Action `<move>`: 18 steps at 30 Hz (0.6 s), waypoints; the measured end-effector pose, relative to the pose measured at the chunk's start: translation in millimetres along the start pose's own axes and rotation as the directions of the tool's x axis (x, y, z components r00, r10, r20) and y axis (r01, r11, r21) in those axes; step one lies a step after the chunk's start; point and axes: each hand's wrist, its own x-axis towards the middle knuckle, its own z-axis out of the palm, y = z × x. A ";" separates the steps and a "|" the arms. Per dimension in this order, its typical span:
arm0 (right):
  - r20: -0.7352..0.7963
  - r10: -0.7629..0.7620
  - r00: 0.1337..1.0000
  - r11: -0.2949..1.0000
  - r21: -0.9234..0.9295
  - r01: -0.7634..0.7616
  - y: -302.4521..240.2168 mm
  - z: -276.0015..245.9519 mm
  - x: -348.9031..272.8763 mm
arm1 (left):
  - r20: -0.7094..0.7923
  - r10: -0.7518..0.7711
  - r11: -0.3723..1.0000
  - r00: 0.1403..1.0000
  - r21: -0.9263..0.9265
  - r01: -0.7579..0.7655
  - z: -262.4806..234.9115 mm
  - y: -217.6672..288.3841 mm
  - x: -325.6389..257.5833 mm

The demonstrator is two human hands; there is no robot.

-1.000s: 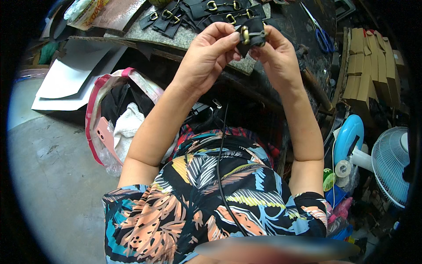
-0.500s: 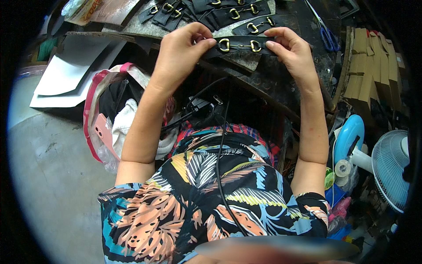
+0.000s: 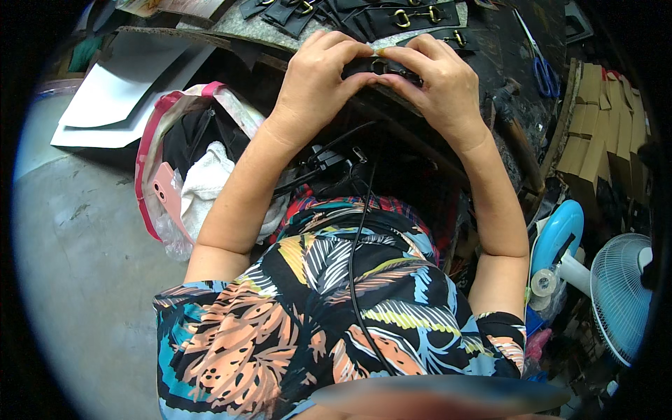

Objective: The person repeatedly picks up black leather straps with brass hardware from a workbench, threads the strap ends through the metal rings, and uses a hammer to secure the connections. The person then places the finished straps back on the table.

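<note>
At the table's near edge, my left hand (image 3: 318, 82) and my right hand (image 3: 446, 85) meet, thumbs and fingertips pinched close together. Between them is a black strap with metal horsebit hardware (image 3: 395, 68), mostly hidden by the fingers; a ring of the hardware peeks out by the right thumb. Both hands are closed on it. Just beyond, several more black straps (image 3: 381, 26) with gold-coloured bits lie overlapping on a pale speckled slab (image 3: 259, 31).
Blue-handled scissors (image 3: 544, 75) lie on the dark tabletop at right, near a wooden-handled tool (image 3: 514, 129). Tan cardboard pieces (image 3: 591, 133) and a white fan (image 3: 619, 294) stand farther right. At left are white sheets (image 3: 115, 87) and a pink-rimmed bag (image 3: 147, 175) holding a pink phone (image 3: 168, 199).
My hands have come together from the strap's two ends, and the strap, stretched flat before, is now mostly covered by my fingers. The whole view has shifted slightly.
</note>
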 end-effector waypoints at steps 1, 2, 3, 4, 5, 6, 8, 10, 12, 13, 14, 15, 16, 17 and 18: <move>0.027 -0.009 1.000 1.000 -0.013 0.009 0.5 1.1 1.3 | 0.006 0.014 0.999 1.000 -0.031 -0.014 -2.1 -1.8 -1.1; 0.046 -0.020 0.999 0.999 -0.024 0.022 1.1 1.2 2.8 | 0.022 -0.002 0.999 1.000 -0.045 0.003 -4.2 -2.6 -2.2; 0.055 -0.026 0.998 0.999 -0.034 0.028 1.7 1.0 4.2 | 0.038 -0.018 0.998 0.999 -0.060 0.020 -5.9 -3.1 -3.1; 0.065 -0.041 0.997 0.998 -0.042 0.044 1.7 0.8 5.3 | 0.057 -0.043 0.996 0.997 -0.072 0.047 -7.2 -2.7 -3.7; 0.064 -0.050 0.997 0.997 -0.048 0.053 1.9 0.5 6.3 | 0.049 -0.060 0.993 0.997 -0.098 0.065 -7.4 -1.6 -4.1; 0.070 -0.066 0.995 0.996 -0.051 0.070 2.2 0.0 7.0 | 0.044 -0.088 0.988 0.995 -0.122 0.093 -6.8 0.2 -4.4; 0.066 -0.065 0.996 0.996 -0.058 0.069 2.0 1.3 8.1 | 0.036 -0.101 0.985 0.994 -0.135 0.105 -6.4 2.8 -4.2; 0.059 -0.073 0.996 0.995 -0.057 0.076 1.9 3.7 8.7 | 0.032 -0.077 0.991 0.997 -0.108 0.080 -6.0 4.9 -4.0; 0.034 -0.068 0.997 0.996 -0.059 0.070 1.0 5.7 8.1 | 0.036 -0.079 0.990 0.996 -0.119 0.082 -6.2 5.7 -3.7; 0.034 -0.080 0.996 0.995 -0.049 0.081 1.6 4.4 7.2 | 0.037 -0.082 0.989 0.996 -0.122 0.086 -6.8 6.0 -3.7; 0.023 -0.077 0.997 0.996 -0.043 0.078 1.7 2.6 5.6 | 0.044 -0.085 0.990 0.995 -0.112 0.090 -7.4 5.8 -3.1; 0.019 -0.078 0.997 0.996 -0.044 0.079 2.3 -0.5 3.5 | 0.052 -0.088 0.990 0.995 -0.103 0.093 -8.5 6.0 -2.8; 0.003 -0.004 1.000 0.998 0.066 0.004 5.1 -5.7 1.4 | 0.062 -0.090 0.991 0.994 -0.098 0.096 -9.2 6.6 -2.3; 0.000 0.067 0.998 0.984 0.168 -0.066 8.7 -11.9 -1.2 | 0.059 -0.074 0.995 0.995 -0.068 0.078 -9.8 7.4 -1.4; 0.003 0.139 0.990 0.955 0.265 -0.135 14.1 -20.2 -4.5 | 0.056 -0.058 0.997 0.997 -0.041 0.061 -10.4 8.5 -0.2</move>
